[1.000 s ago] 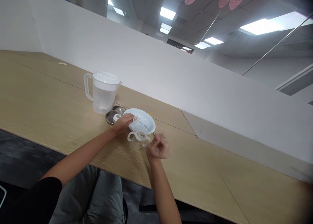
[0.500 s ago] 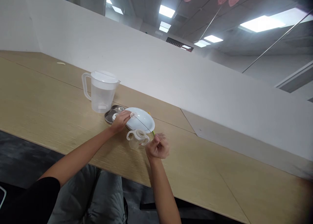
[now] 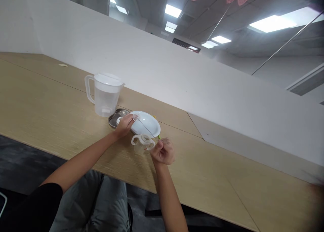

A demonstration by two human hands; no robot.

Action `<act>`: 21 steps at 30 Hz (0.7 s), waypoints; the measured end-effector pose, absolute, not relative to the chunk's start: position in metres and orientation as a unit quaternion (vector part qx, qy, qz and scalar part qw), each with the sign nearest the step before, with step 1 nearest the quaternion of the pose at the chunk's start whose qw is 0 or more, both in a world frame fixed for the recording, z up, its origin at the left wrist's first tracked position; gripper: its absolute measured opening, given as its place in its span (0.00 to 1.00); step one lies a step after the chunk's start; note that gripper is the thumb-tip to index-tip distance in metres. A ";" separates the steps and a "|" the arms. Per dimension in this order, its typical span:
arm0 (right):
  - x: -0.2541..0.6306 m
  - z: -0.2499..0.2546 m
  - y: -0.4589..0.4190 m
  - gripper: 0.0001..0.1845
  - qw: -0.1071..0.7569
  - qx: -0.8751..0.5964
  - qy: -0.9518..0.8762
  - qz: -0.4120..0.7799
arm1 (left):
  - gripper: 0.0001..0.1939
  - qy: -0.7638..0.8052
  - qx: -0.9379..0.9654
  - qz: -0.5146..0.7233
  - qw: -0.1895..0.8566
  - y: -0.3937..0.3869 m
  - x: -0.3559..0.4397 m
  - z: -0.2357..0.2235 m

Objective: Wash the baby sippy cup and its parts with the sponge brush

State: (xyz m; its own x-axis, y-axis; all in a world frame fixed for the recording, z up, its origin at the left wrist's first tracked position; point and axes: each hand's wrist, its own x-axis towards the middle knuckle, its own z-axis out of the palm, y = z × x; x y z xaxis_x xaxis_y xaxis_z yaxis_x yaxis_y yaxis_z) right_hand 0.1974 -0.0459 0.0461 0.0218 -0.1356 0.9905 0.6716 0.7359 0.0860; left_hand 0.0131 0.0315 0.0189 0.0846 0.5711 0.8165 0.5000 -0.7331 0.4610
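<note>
My left hand [image 3: 124,125] pinches a small clear round part [image 3: 135,117] just above the left rim of a white plate [image 3: 149,123]. A thin dark wire-like rod [image 3: 146,128] runs from that part down to my right hand [image 3: 163,152], which is closed in a pinch on its lower end. Between my hands stands a clear two-handled cup [image 3: 142,142] on the wooden table [image 3: 50,110]. A bit of green shows by the plate's near right edge.
A clear lidded pitcher [image 3: 105,94] stands behind my left hand. A small metal tray [image 3: 115,117] with a white cap lies beside the plate. A white partition wall [image 3: 177,80] runs along the table's far side. The table's near edge is at my lap.
My left hand has lifted the small clear part slightly up and left. My right hand has edged a little toward the cup. The view has shifted slightly.
</note>
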 end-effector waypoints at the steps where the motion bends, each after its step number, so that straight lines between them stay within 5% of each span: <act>1: 0.197 0.046 -0.046 0.06 0.677 -0.218 -0.633 -0.305 | 0.19 0.363 0.736 0.571 0.032 0.031 0.013 0.019; 21: 0.188 0.057 -0.043 0.07 0.666 -0.218 -0.621 -0.352 | 0.17 0.303 0.773 0.558 0.011 0.023 0.022 0.022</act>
State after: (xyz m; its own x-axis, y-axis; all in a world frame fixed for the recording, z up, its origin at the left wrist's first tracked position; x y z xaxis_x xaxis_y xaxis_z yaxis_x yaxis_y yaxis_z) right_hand 0.1878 -0.0425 0.0565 -0.0187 -0.1970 0.9802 0.7389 0.6577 0.1463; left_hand 0.0224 0.0228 0.0221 0.1943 0.4799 0.8555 0.4553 -0.8167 0.3547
